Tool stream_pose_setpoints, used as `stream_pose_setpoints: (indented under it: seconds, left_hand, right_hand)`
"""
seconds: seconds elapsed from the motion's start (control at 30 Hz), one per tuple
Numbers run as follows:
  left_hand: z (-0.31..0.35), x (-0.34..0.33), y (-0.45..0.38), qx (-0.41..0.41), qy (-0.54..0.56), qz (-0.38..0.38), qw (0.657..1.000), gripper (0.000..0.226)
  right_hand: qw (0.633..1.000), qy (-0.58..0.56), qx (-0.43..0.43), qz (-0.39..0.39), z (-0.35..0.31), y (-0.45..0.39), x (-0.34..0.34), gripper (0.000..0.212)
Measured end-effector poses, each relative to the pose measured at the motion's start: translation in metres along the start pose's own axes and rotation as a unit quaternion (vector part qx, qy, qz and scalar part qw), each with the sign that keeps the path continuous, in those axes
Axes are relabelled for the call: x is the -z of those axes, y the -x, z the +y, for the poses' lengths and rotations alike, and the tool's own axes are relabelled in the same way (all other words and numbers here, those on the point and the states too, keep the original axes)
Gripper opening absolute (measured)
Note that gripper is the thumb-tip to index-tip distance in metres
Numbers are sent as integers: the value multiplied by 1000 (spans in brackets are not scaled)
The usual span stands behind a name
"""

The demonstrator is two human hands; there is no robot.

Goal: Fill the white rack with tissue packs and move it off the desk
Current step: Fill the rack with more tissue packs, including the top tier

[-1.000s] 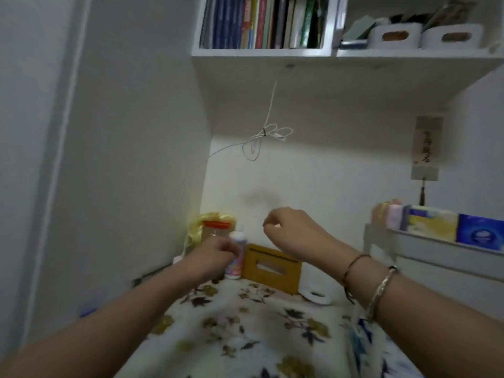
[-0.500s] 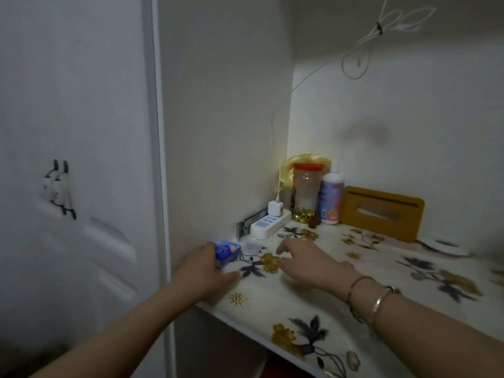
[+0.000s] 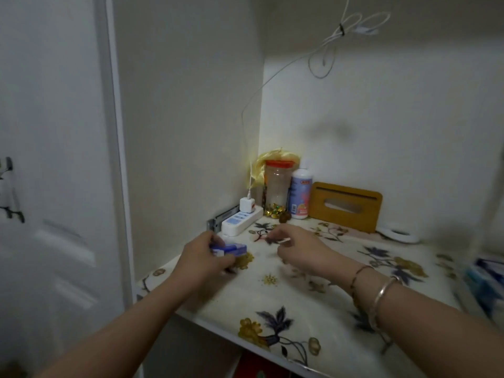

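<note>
On the desk with a floral cloth, near its left end, my left hand grips a small blue and white tissue pack. A little to the right, my right hand hovers just above the cloth and pinches a small pale item, too blurred to identify. Only a blurred strip of the white rack shows at the right edge, with blue packs low beside it.
In the back corner stand a white power strip with a charger and hanging cable, a red-lidded jar, a white bottle and a wooden tissue box. A tape roll lies further right. A white door stands at the left.
The view swung left and down from the rack to the desk's left end. My left hand took hold of the blue pack; my right hand picked up a small item beside it.
</note>
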State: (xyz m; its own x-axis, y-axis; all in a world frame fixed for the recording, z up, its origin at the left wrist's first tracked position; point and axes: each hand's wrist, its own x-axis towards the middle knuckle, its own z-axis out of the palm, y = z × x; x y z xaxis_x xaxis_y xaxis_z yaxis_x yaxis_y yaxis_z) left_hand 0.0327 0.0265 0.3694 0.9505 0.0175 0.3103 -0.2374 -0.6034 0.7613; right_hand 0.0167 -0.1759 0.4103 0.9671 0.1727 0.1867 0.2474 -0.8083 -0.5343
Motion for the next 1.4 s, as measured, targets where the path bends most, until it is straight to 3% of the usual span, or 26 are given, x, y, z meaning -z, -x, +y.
stream_pose_setpoints:
  seconds: [0.17, 0.3, 0.47, 0.6, 0.77, 0.9, 1.03, 1.13, 1.23, 1.4]
  left_hand:
    - [83, -7, 2, -4, 263, -58, 963, 11]
    - [167, -14, 6, -50, 407, -97, 907, 18]
    - [264, -18, 26, -102, 480, -139, 860, 19]
    - [334, -26, 46, -194, 452, -167, 854, 26]
    - [416, -55, 81, -353, 334, -86, 870, 25]
    - [472, -87, 124, -497, 185, -62, 846, 23]
    - [506, -127, 156, -571, 62, -73, 815, 26]
    - [519, -153, 169, -596, -58, -49, 799, 36]
    - [519, -171, 172, -595, -135, -62, 790, 39]
    - [508, -184, 165, -635, -168, 2, 754, 33]
  right_hand:
    - [996, -42, 28, 69, 0, 28, 63, 51]
    - [977, -69, 69, 187, -14, 55, 133, 27]
    - [939, -42, 106, 324, -29, 111, 215, 14]
    - [903, -42, 116, 413, -30, 165, 273, 14]
    - [823, -66, 101, 554, 4, 243, 333, 13]
    - [771, -59, 51, 632, 47, 314, 370, 16]
    - [734, -23, -14, 679, 88, 365, 398, 21]
    - [722, 20, -83, 687, 117, 387, 411, 22]
    - [734, 60, -144, 661, 138, 393, 413, 18]
    - [727, 151, -131, 657, 138, 393, 420, 12]
